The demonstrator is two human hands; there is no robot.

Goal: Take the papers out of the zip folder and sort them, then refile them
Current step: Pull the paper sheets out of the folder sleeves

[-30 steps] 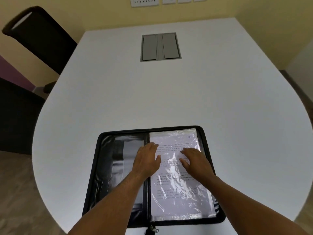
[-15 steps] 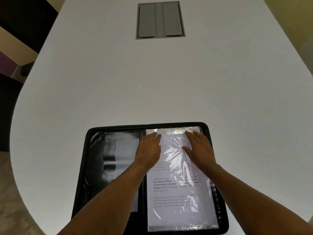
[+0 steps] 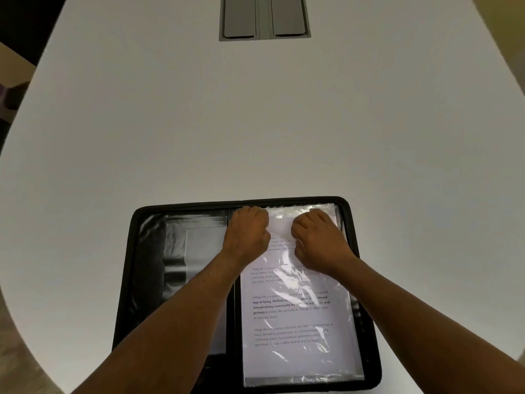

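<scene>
A black zip folder [image 3: 147, 251] lies open flat on the white table near its front edge. Its right half holds a clear plastic sleeve [image 3: 338, 362] with printed papers [image 3: 295, 311] inside. The left half shows a dark glossy pocket [image 3: 196, 251]. My left hand [image 3: 247, 231] and my right hand [image 3: 318, 240] sit side by side at the top edge of the sleeve. Both have their fingers curled down onto the sleeve's upper rim, and the fingertips are hidden under the knuckles. The plastic is crinkled below my right hand.
A grey cable hatch [image 3: 264, 17] is set into the white table [image 3: 255, 123] at the far middle. A dark chair [image 3: 17, 27] stands off the table's far left edge. Floor shows at the bottom left corner.
Both hands slid up from the middle of the sleeve to its top edge, and their flat fingers curled down. The camera tilted downward and closer to the folder.
</scene>
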